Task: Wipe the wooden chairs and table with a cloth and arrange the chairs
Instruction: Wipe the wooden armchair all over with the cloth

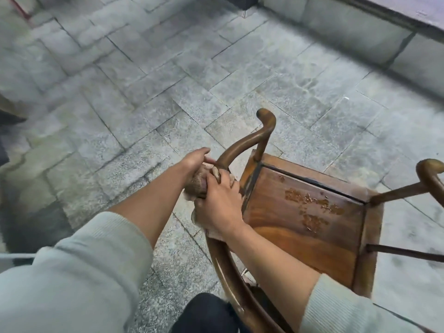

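Both hands [217, 203] clutch cloth [195, 186] — chair [302, 212] rail

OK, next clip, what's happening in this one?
A person is wiping a wooden chair on a stone-tiled floor. Both hands are bunched around a brownish cloth on the curved armrest: the left hand grips from the far side, the right hand presses from the near side. The seat shows patchy worn finish. No table is in view.

1. One wooden chair [305, 212], right of centre, with two curved arm ends showing.
2. One brownish cloth [195, 186], centre of frame.
3. Two hands: left hand [195, 159], right hand [219, 205], both at centre.
4. Two pale sleeves [79, 272], lower corners.
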{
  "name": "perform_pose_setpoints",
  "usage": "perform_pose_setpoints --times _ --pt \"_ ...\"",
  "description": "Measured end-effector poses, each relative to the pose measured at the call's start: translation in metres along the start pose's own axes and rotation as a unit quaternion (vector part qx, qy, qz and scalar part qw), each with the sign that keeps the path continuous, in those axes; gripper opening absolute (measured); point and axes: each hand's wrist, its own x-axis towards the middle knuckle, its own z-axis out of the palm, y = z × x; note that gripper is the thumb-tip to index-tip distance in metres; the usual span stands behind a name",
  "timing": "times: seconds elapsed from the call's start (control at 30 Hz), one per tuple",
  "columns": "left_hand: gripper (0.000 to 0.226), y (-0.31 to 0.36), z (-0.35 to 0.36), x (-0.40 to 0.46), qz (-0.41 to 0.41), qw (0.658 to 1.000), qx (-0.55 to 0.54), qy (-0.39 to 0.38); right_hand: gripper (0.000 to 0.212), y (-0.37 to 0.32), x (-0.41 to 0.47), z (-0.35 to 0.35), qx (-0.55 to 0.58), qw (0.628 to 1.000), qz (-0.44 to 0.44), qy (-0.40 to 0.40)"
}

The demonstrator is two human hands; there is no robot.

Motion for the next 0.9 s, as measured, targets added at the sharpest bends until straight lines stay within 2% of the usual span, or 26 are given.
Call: perform_pose_setpoints --times 0.1,0.17,0.27,0.33,0.47,0.57,0.63,0.77,0.87,0.9 --pt "0.04 0.017 0.019 0.032 -0.02 0.995 0.079 -0.055 0.082 0.009 -0.015 0.002 0.108 0.992 0.066 -0.008" --pt "0.043 0.027 0.032 0.051 -0.034 0.978 0.183 -0.096 0.094 0.012 -0.027 0.004 0.097 0.991 0.082 -0.046" --pt "0.065 0.053 0.043 0.079 -0.052 0.907 0.395 -0.134 0.104 0.007 -0.022 0.007 0.052 0.99 0.093 -0.089" --pt "0.072 0.073 0.056 0.104 -0.02 0.858 0.494 -0.142 0.108 0.001 0.003 0.009 0.025 0.988 0.126 -0.085" --pt "0.066 0.099 0.094 0.143 0.092 0.81 0.565 -0.129 0.106 -0.012 0.067 0.01 0.009 0.979 0.201 -0.026" --pt "0.064 0.119 0.121 0.168 0.129 0.77 0.601 -0.174 0.103 -0.01 0.132 0.006 0.018 0.953 0.296 0.059" --pt "0.064 0.127 0.127 0.178 0.15 0.753 0.61 -0.193 0.1 -0.006 0.164 0.003 0.001 0.936 0.341 0.084" --pt "0.064 0.135 0.123 0.197 0.154 0.733 0.631 -0.203 0.101 -0.009 0.177 0.006 -0.01 0.928 0.361 0.093" --pt "0.064 0.144 0.128 0.203 0.185 0.69 0.672 -0.197 0.1 -0.018 0.165 0.016 -0.022 0.923 0.37 0.103" --pt "0.063 0.149 0.136 0.204 0.203 0.689 0.667 -0.197 0.1 -0.012 0.167 0.015 -0.026 0.919 0.377 0.116"
